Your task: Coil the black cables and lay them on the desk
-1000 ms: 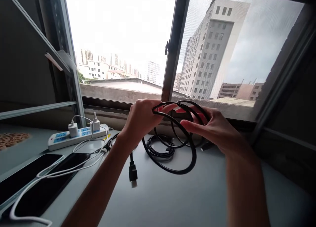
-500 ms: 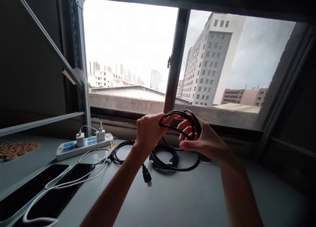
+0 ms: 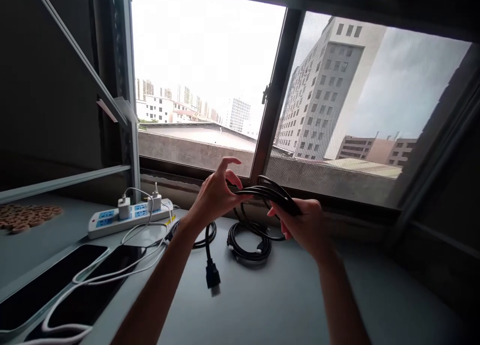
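A black HDMI cable (image 3: 264, 191) is looped in several coils between my two hands, raised above the table. My left hand (image 3: 216, 192) holds the left end of the coils near the thumb, its index finger lifted and bent away from them. Below that hand hangs one HDMI plug (image 3: 213, 276). My right hand (image 3: 304, 225) is closed around the right side of the bundle, and a loose loop sags between the hands. On the table behind lie a coiled black cable (image 3: 249, 255) with light-tipped ends and another black coil (image 3: 212, 237), partly hidden by my left forearm.
At the left stands a white power strip (image 3: 133, 217) with two chargers and white cords. Two dark phone-like slabs (image 3: 101, 285) lie nearer, crossed by a white cable (image 3: 78, 285). Small brown pieces (image 3: 28, 217) lie far left. A metal frame (image 3: 134, 135) and a window border the table.
The coils have flattened from a round ring into a narrow bundle. My right hand has closed around it and turned; my left index finger has lifted, and the hanging plug has shifted left.
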A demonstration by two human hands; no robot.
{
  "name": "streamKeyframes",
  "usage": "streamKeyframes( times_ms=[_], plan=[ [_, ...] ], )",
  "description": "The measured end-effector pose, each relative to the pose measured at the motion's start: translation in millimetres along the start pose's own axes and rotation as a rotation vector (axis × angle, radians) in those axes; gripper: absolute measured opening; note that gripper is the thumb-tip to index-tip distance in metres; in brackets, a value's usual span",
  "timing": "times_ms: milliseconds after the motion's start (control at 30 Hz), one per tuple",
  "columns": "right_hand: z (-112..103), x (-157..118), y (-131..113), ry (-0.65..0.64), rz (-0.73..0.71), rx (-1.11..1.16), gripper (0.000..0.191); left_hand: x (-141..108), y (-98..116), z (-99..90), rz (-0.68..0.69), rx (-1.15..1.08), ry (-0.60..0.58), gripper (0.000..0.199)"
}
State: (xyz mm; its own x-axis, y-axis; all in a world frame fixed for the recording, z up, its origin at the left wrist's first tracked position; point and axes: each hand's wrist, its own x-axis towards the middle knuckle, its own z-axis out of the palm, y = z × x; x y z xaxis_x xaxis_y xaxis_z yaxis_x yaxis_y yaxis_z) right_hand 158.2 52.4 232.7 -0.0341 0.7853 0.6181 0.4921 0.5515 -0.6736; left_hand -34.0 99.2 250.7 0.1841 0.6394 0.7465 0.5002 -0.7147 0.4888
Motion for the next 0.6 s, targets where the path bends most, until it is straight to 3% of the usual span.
streamKeyframes(
  times_ms=[100,200,333,467,600],
  plan=[
    [9.8,0.3,0.6,-0.022,-0.096,0.03,0.036,4.0,-14.1,-0.1,0.051,-0.064,-0.089,0.066],
    [10.6,0.8,0.5,0.008,-0.19,0.104,0.031,5.8,-14.2,6.5,0.081,-0.119,-0.128,0.051],
    [0.1,-1.8,-4.7,0.105,-0.263,0.143,0.026,9.1,-7.8,14.6,0.121,-0.214,0.0,0.021],
    [-5.5,-5.7,-10.4,0.131,-0.254,0.184,0.036,8.4,1.5,12.0,0.175,-0.296,0.138,0.011],
    [0.7,-6.6,-8.6,0.161,-0.191,0.337,0.035,0.0,15.4,6.9,0.035,-0.62,-0.011,0.014]
  ],
)
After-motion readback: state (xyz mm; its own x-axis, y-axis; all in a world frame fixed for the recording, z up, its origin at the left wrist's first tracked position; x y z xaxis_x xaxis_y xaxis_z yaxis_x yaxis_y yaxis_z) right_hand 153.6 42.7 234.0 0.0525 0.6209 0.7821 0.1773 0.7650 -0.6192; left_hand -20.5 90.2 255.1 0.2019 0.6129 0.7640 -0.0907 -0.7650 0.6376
